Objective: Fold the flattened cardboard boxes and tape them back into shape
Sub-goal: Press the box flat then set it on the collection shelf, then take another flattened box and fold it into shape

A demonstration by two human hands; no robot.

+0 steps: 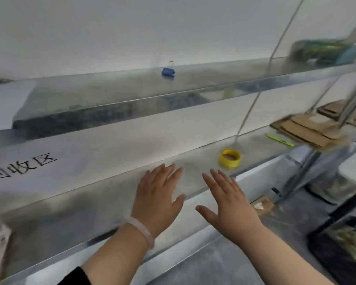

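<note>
Both my hands reach out over a metal shelf, palms down and fingers spread. My left hand wears a pale bracelet at the wrist and holds nothing. My right hand is empty too. A roll of yellow tape lies flat on the shelf just beyond my right hand's fingertips. Farther right on the same shelf lies a stack of flattened cardboard boxes, with a yellow-green utility knife in front of it.
A blue binder clip stands on the upper shelf. A white sign with black characters hangs at the left. Green packaged goods sit top right. Shelf posts stand at the right; dark crates rest on the floor.
</note>
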